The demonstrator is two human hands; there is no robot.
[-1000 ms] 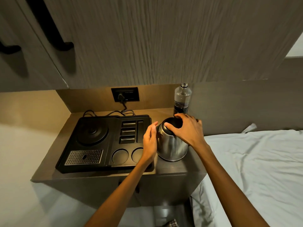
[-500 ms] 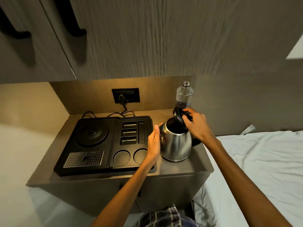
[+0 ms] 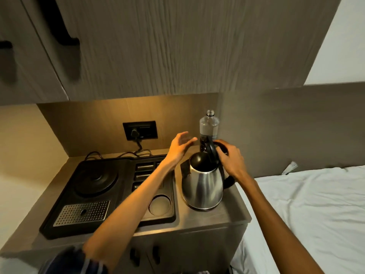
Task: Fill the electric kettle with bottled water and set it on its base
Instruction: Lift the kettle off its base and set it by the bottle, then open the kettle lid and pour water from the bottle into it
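Note:
A steel electric kettle stands on the counter to the right of the black tray, its black lid tipped up and open. My right hand rests on the raised lid at the handle side. My left hand hovers open above the kettle's left, fingers spread toward the uncapped clear water bottle, which stands upright behind the kettle. The round kettle base sits bare at the tray's left.
The black tray also holds a metal drip grate, a round cup recess and sachet slots. A cord runs to a wall socket. Cabinet doors hang overhead. A white bed lies right of the counter.
My left hand has left the kettle's side and risen toward the bottle. My right hand has swung the lid up and open.

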